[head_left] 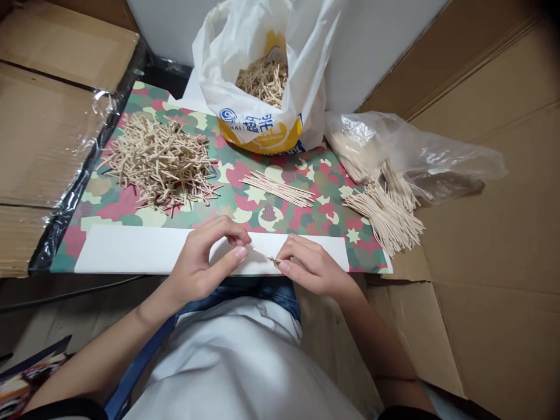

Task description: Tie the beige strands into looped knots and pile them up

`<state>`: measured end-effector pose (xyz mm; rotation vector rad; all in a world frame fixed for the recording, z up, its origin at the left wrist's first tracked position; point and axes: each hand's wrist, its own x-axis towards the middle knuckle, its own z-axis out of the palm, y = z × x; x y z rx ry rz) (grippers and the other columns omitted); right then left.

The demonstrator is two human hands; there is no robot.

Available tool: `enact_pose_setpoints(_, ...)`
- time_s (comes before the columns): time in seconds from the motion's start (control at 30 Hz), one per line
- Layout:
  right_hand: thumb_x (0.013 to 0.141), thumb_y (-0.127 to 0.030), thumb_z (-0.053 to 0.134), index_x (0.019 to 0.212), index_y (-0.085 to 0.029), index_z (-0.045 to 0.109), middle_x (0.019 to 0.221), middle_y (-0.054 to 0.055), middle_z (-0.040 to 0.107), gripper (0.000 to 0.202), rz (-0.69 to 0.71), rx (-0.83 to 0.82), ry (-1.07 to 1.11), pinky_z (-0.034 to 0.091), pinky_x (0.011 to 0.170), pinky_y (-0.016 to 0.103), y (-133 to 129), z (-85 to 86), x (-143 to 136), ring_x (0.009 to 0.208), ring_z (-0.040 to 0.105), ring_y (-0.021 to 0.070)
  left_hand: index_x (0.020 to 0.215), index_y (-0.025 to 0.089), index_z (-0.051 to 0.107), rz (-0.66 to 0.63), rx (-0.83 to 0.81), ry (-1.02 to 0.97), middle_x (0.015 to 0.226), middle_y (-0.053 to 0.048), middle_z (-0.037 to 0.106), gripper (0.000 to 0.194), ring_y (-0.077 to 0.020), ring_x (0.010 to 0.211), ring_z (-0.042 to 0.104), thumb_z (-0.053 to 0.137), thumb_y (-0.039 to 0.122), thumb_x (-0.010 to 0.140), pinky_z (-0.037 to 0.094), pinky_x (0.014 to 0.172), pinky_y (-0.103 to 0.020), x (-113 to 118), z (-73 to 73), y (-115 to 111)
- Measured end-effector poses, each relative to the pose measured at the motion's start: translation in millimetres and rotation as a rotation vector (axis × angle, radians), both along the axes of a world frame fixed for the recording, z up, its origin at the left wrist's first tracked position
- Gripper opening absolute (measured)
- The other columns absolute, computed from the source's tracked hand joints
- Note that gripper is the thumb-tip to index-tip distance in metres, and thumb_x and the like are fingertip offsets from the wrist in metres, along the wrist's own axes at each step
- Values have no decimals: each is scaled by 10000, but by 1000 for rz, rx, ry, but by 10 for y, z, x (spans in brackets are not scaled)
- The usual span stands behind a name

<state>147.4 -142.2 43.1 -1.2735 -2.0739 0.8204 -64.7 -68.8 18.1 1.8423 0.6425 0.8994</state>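
Note:
Between my hands, above a white paper strip (126,249), is a thin pale stick (262,253). My right hand (312,265) pinches its right end, where a small dark twisted bit shows. The fingers of my left hand (214,256) curl near the stick's other end, thumb and forefinger slightly apart with no grip visible. Behind my hands, a small row of straight thin sticks (280,189) lies on the patterned sheet (236,216). A heap of short knotted-looking pieces (161,163) sits at the left. Bundles of long thin sticks (385,216) lie at the right.
A white plastic bag (306,76) holding more short pieces stands at the back. Beside it, a clear plastic bag (402,140) partly covers some stick bundles. Cardboard boxes (44,128) are at the left, and a tall cardboard panel (494,233) borders the right side.

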Motion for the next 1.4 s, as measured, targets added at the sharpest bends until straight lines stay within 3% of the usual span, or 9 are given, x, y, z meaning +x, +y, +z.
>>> enact_pose_setpoints(0.33,887,-230,476,786,-173,543,684,24,603,134,-117,501,-433,325,640,310,222,33,-197,676,465,165,860,185,587,297,-178,-88,792,-16,558,68,-138,739,513,533,227,855,403,650,-240,-312,-193,-172)
enact_pose_setpoints(0.53,909,-267,442,790,-174,558,688,31,620,191,-121,743,-499,330,661,324,828,222,-542,679,473,176,871,186,581,346,-218,-124,768,-12,539,77,-136,719,519,528,242,864,396,653,-245,-511,-300,-298)
enact_pose_setpoints(0.63,937,-349,381,883,-164,574,765,57,628,272,-148,708,-627,331,685,336,1224,295,-803,769,506,212,902,192,584,353,-210,-157,772,-14,539,112,-132,730,519,486,245,890,399,653,-236,-606,-298,-359)
enact_pose_setpoints(0.73,928,-463,369,988,-151,555,887,81,629,368,-129,581,-700,352,726,338,1445,311,-888,842,515,234,884,188,591,405,-211,-184,736,-11,541,164,-116,676,514,438,237,916,384,583,-215,-680,-316,-420)
enact_pose_setpoints(0.83,940,-407,366,892,-188,543,871,52,617,286,-108,386,-693,363,736,314,1443,251,-650,864,521,214,792,176,572,432,-221,-193,623,10,518,202,-93,556,477,425,219,924,346,500,-204,-707,-382,-471)
enact_pose_setpoints(0.93,932,-361,388,815,-197,519,830,39,610,240,-199,227,-734,359,707,303,1351,110,-177,812,521,196,730,166,552,427,-178,-180,589,10,515,239,-94,536,471,420,213,923,352,513,-212,-673,-443,-507)
enact_pose_setpoints(1.1,908,-328,408,803,-198,535,774,35,601,210,-254,184,-832,337,672,305,1281,-190,465,760,511,197,696,173,530,341,-58,-147,552,-3,521,247,-127,564,475,410,189,911,366,565,-253,-477,-367,-497)
enact_pose_setpoints(1.23,898,-320,431,780,-195,523,744,24,581,194,-159,242,-789,328,653,295,1298,-365,554,722,492,185,691,182,506,254,85,-143,550,-5,541,218,-132,553,458,419,157,889,360,585,-277,-214,-169,-351)
enact_pose_setpoints(1.4,875,-195,406,709,-190,486,706,29,547,184,-109,303,-765,322,672,305,1336,-526,531,704,453,188,764,177,554,269,175,-217,589,-2,569,178,-123,557,502,433,157,892,382,632,-288,142,-8,-96)
